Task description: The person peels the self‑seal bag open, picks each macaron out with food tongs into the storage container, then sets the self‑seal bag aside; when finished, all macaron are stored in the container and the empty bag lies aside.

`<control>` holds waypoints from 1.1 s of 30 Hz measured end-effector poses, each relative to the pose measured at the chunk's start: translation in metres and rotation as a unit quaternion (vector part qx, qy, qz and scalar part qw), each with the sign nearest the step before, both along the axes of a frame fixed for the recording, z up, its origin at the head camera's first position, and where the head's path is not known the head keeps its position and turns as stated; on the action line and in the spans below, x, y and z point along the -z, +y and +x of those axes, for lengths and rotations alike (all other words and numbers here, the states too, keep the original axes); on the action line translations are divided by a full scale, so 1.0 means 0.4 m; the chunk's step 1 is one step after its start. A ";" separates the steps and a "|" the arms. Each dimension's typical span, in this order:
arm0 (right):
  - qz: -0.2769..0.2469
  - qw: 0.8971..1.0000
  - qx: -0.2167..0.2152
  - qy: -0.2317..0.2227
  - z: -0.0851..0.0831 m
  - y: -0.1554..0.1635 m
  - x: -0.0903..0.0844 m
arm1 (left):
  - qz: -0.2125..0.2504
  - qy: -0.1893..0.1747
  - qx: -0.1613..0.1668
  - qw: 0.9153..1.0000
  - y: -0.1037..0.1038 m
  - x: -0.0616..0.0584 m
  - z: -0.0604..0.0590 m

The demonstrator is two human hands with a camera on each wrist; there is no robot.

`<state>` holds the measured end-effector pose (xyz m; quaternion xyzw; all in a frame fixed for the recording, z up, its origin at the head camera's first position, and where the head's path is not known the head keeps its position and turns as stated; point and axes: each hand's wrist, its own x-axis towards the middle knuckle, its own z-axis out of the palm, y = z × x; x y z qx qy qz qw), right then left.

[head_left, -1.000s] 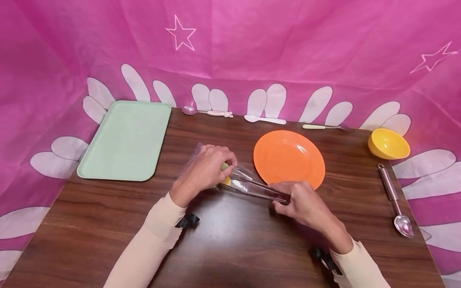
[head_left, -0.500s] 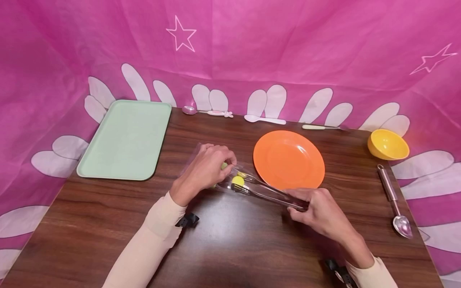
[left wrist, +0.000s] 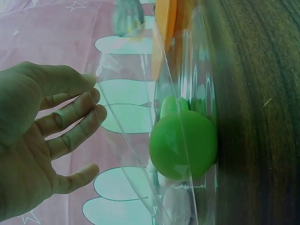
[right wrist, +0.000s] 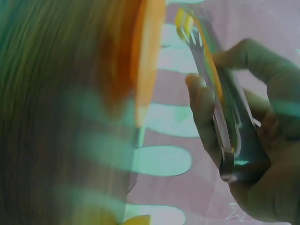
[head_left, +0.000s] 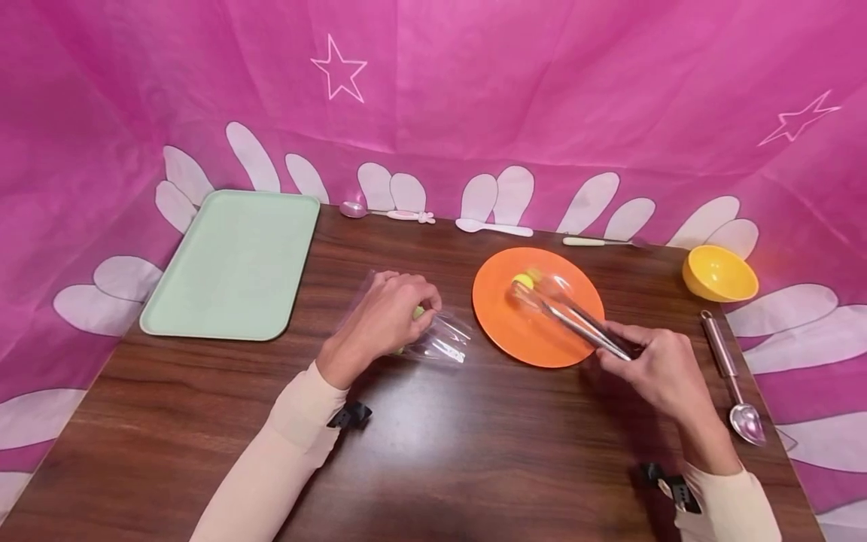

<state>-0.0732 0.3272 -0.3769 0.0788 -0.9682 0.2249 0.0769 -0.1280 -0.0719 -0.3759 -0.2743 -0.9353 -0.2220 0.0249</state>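
My left hand [head_left: 386,312] pinches the edge of a clear plastic bag [head_left: 440,339] with thumb and fingertips, lifting one side of its film. Inside the bag, in the left wrist view, lies a rounded green object [left wrist: 183,145] with small green lobes at one end; more contents are partly hidden. My right hand [head_left: 667,369] grips metal tongs [head_left: 582,327] whose tips are fork-shaped. Between those tips sits a small yellow rounded piece [head_left: 522,282], blurred by motion, over the orange plate [head_left: 497,327]. The right wrist view shows the same yellow piece [right wrist: 184,23] raised at the tongs' far end.
A green tray [head_left: 230,263] lies at the left. Along the back edge are a pink-handled spoon [head_left: 406,216], a white spoon [head_left: 494,226] and a fork [head_left: 585,242]. A yellow bowl [head_left: 718,282] and a metal scoop [head_left: 721,346] stand at the right.
The right hand has drawn the tongs out of the bag with the yellow piece and moved right, bringing it over the orange plate. The left hand has stayed at the bag.
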 end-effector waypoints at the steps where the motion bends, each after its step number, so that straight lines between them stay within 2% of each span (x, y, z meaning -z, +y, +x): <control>1: 0.006 1.000 0.012 0.001 -0.012 0.006 0.007 | -0.001 -0.001 -0.001 1.000 0.000 0.000 0.001; 7: 0.018 0.998 0.062 -0.002 -0.058 0.032 0.050 | 0.001 -0.009 0.002 1.000 0.003 0.003 0.006; 14: 0.021 0.997 0.077 -0.011 -0.065 0.030 0.075 | 0.002 0.001 0.009 1.000 -0.002 0.005 0.009; 19: 0.019 0.996 0.088 -0.009 -0.053 0.021 0.058 | -0.001 0.005 0.009 1.000 -0.005 0.006 0.007; 23: 0.012 0.995 0.092 0.024 -0.024 0.010 0.017 | -0.004 0.013 0.016 1.000 -0.006 0.007 0.005; 26: -0.004 0.997 0.061 0.040 0.007 -0.009 -0.019 | 0.000 0.017 0.020 1.000 -0.007 0.006 0.004; 29: -0.032 0.999 0.003 0.019 0.045 -0.037 -0.045 | 0.002 0.026 0.019 0.999 -0.009 0.005 0.003; 33: -0.052 0.995 -0.082 -0.016 0.084 -0.084 -0.048 | 0.009 0.045 0.015 0.999 -0.008 0.002 0.000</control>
